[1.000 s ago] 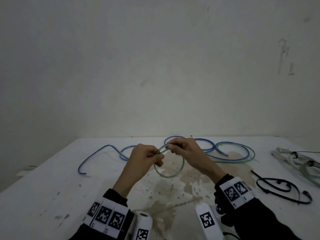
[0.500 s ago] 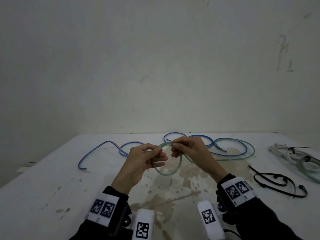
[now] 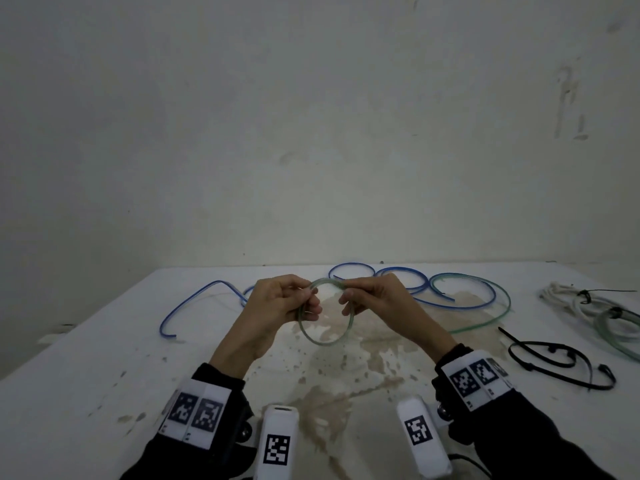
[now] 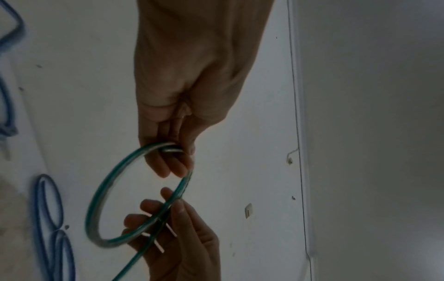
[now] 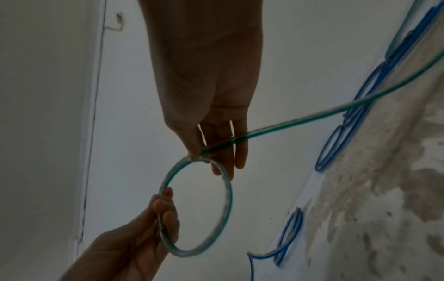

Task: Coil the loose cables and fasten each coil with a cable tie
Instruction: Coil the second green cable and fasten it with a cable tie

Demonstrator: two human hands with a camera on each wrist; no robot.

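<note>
A clear cable with a green stripe (image 3: pixel 325 336) (image 4: pixel 100 205) (image 5: pixel 225 207) is wound into a small loop held above the table. My left hand (image 3: pixel 287 301) (image 4: pixel 173 152) pinches the loop's left side. At the loop's top right, my right hand (image 3: pixel 360 294) (image 5: pixel 204 152) pinches the strand where the loose tail (image 3: pixel 485 320) (image 5: pixel 312 116) leaves it. That tail runs right and curves back across the table. A loose blue cable (image 3: pixel 194 299) (image 5: pixel 336 144) lies behind the hands. Black cable ties (image 3: pixel 554 362) lie at the right.
The white table (image 3: pixel 104 375) carries a brown stain (image 3: pixel 388 344) under the hands. At the far right lie a white coil (image 3: pixel 568 299) and a greenish coil (image 3: pixel 620 327), each bound with a black tie. A plain wall stands close behind the table.
Both hands have shifted slightly with the green loop. The loop has turned between them, and the right hand has changed its grip at the top.
</note>
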